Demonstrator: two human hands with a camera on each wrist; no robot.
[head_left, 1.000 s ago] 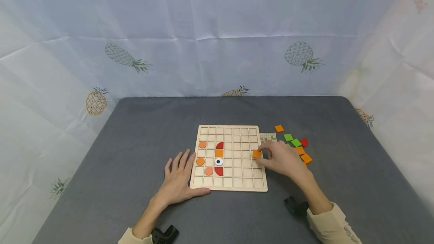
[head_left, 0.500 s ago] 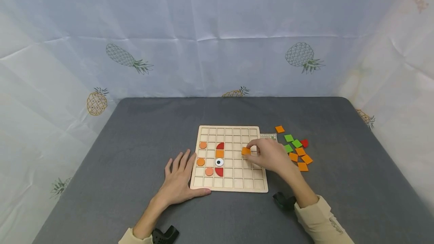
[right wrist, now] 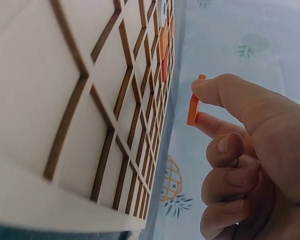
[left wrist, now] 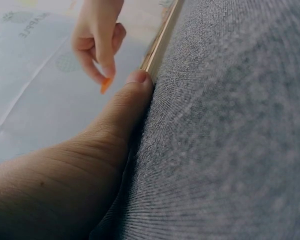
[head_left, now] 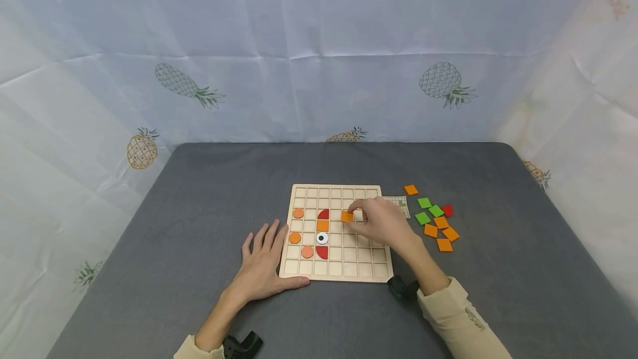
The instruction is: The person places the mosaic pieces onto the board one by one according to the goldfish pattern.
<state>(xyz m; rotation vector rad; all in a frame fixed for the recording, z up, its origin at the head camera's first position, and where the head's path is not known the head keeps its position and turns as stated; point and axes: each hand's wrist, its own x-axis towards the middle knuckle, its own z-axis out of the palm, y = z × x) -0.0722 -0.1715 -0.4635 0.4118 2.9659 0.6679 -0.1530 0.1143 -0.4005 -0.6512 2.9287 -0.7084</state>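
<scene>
My right hand [head_left: 381, 220] pinches an orange square tile [head_left: 346, 216] between thumb and forefinger, above the wooden grid board [head_left: 349, 269]. In the right wrist view that tile [right wrist: 194, 102] is seen edge-on, apart from the board, with the other fingers curled. My left hand [head_left: 261, 267] lies spread at the board's near left corner, its thumb [left wrist: 135, 82] along the front edge. On the board sit a red quarter-round tile [head_left: 324, 214], an orange square [head_left: 322, 226], a white eye tile [head_left: 322, 238], another red quarter-round [head_left: 322, 252] and several orange discs [head_left: 295, 237].
Right of the board lie several loose orange tiles [head_left: 444, 245], green tiles [head_left: 422, 218] and a red tile [head_left: 447, 210]. A small printed pattern card [head_left: 401, 202] pokes out from behind the right hand. The grey table [head_left: 239, 181] meets a pineapple-print cloth [head_left: 319, 87] at the back.
My right hand has carried the orange tile leftward and slightly away from me across the board, uncovering more loose tiles. The left hand stays in place.
</scene>
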